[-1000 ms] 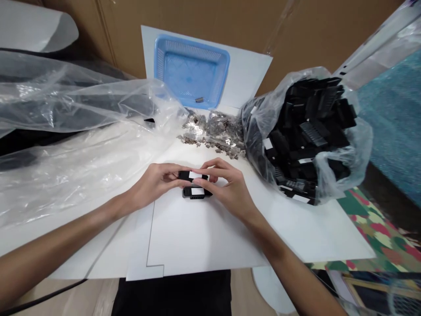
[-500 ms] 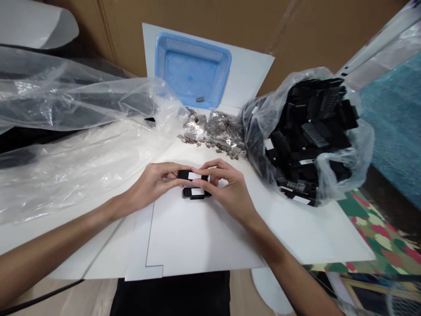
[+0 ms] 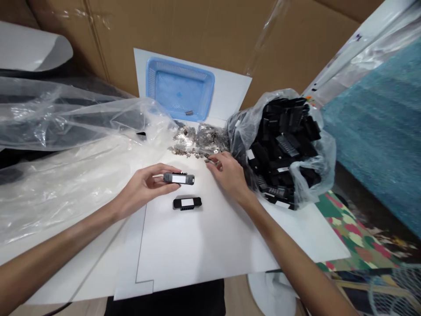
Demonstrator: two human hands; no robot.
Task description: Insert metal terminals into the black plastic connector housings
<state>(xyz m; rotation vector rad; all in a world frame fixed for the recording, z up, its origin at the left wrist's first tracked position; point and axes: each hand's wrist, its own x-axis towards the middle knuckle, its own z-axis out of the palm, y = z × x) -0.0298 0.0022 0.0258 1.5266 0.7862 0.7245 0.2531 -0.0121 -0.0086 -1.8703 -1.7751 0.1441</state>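
Observation:
My left hand (image 3: 143, 188) pinches a black plastic part (image 3: 178, 178) with a white label between thumb and fingers, held above the white sheet. A second black plastic part (image 3: 187, 202), also with a white label, lies on the sheet just below it. At the near edge of the pile of small metal pieces (image 3: 186, 151), my right hand (image 3: 230, 175) has thumb and fingers curled together. Small metal bits show at its fingertips; exactly how many are pinched I cannot make out.
A clear bag (image 3: 241, 136) full of black plastic parts (image 3: 286, 145) stands on the right. Behind the metal pieces a blue basket (image 3: 148, 83) leans back, one small dark piece inside. Clear plastic sheeting (image 3: 82, 175) covers the left side. Cardboard (image 3: 184, 26) rises at the back.
My right hand has let go of the black plastic part and moved up and right to the metal pieces. My left hand keeps the part, now tilted differently. The head view has shifted.

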